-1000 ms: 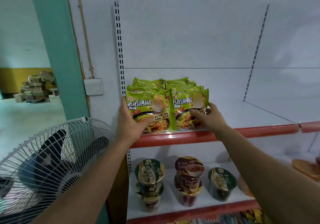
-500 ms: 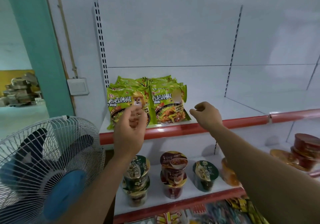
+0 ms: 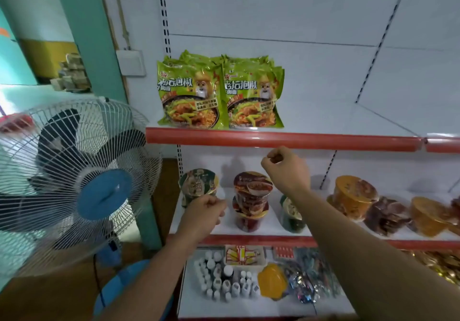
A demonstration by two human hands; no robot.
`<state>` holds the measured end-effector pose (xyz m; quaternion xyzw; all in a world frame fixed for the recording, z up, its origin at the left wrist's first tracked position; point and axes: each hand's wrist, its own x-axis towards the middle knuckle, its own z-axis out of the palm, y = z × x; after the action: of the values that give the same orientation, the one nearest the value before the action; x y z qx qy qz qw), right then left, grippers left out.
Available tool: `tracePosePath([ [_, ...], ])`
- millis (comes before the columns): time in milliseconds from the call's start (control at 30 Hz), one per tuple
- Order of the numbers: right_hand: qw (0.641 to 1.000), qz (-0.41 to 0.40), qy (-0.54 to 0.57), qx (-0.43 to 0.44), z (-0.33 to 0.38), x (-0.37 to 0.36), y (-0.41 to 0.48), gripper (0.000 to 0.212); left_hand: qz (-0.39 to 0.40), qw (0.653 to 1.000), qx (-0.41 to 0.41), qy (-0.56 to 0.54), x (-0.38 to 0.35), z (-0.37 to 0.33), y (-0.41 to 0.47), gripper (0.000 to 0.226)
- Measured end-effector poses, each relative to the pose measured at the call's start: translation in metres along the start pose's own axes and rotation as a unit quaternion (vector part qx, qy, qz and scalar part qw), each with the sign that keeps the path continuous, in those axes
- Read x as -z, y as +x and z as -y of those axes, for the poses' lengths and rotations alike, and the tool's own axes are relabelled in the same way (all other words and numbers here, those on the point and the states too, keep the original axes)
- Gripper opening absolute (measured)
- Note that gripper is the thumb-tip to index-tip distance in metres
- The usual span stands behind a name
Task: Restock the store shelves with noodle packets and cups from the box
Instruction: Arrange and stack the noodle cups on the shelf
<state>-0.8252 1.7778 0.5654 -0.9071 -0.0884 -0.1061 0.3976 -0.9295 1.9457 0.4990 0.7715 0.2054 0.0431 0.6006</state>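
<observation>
Two rows of green noodle packets (image 3: 219, 96) stand upright on the upper shelf (image 3: 281, 140), at its left end. Below them, noodle cups sit on the middle shelf: a green cup (image 3: 199, 182), a stack of red cups (image 3: 250, 201), another green cup (image 3: 291, 215) partly hidden by my right forearm, and orange bowls (image 3: 353, 196) to the right. My left hand (image 3: 202, 215) hangs in front of the green cup, fingers loosely curled, holding nothing. My right hand (image 3: 286, 169) is just under the upper shelf's red edge, fingers curled, also holding nothing. The box is out of view.
A standing fan (image 3: 72, 184) with a white grille is close on the left, beside a teal pillar (image 3: 92, 34). The bottom shelf (image 3: 249, 305) holds small white bottles, an orange pouch and wrapped sweets. The upper shelf to the right of the packets is bare.
Both hands have let go of the green packets and dropped below the upper shelf. The view has tilted down, bringing the bottom shelf into sight.
</observation>
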Motion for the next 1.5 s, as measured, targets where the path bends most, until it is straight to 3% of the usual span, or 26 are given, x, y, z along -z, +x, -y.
tracePosePath([
  [333,0.991,0.130,-0.001,-0.040,-0.019,-0.117,-0.007,0.026,-0.029,0.992,0.126,0.007,0.021,0.090,0.046,0.028],
  [400,0.984,0.161,0.025,-0.072,-0.019,-0.142,-0.005,0.028,-0.028,0.989,0.144,-0.021,0.030,0.096,0.060,0.018],
  [467,0.979,0.175,0.039,-0.094,-0.020,-0.167,-0.002,0.010,-0.023,0.986,0.157,-0.060,0.040,0.099,0.078,0.013],
  [533,0.975,0.182,0.049,-0.121,-0.021,-0.191,0.001,0.020,-0.020,0.984,0.158,-0.074,0.052,0.103,0.095,0.006],
  [567,0.972,0.184,0.052,-0.140,-0.020,-0.202,0.002,0.021,-0.011,0.984,0.166,-0.064,0.058,0.111,0.106,0.022],
  [633,0.966,0.177,0.079,-0.172,-0.025,-0.223,0.003,0.030,0.011,0.987,0.155,-0.033,0.067,0.126,0.127,0.050],
  [833,0.946,0.168,0.121,-0.251,-0.047,-0.256,-0.005,0.048,-0.009,0.984,0.160,-0.083,0.065,0.156,0.167,0.017],
  [900,0.941,0.161,0.144,-0.259,-0.052,-0.263,-0.004,0.049,0.006,0.987,0.139,-0.081,0.059,0.162,0.173,0.024],
  [1033,0.938,0.154,0.191,-0.246,-0.065,-0.279,0.006,0.055,-0.005,0.991,0.101,-0.087,0.053,0.175,0.187,0.060],
  [1233,0.930,0.173,0.258,-0.198,-0.092,-0.307,0.012,0.052,-0.011,0.997,0.038,-0.060,0.043,0.201,0.207,0.068],
  [1333,0.922,0.161,0.298,-0.190,-0.109,-0.323,0.014,0.046,-0.017,0.995,0.037,-0.087,0.038,0.221,0.216,0.055],
  [1433,0.906,0.146,0.348,-0.192,-0.122,-0.335,0.013,0.060,0.000,0.989,0.034,-0.142,0.033,0.238,0.225,0.037],
  [1500,0.897,0.142,0.375,-0.186,-0.130,-0.342,0.017,0.056,-0.003,0.987,0.018,-0.158,0.032,0.242,0.231,0.037],
])
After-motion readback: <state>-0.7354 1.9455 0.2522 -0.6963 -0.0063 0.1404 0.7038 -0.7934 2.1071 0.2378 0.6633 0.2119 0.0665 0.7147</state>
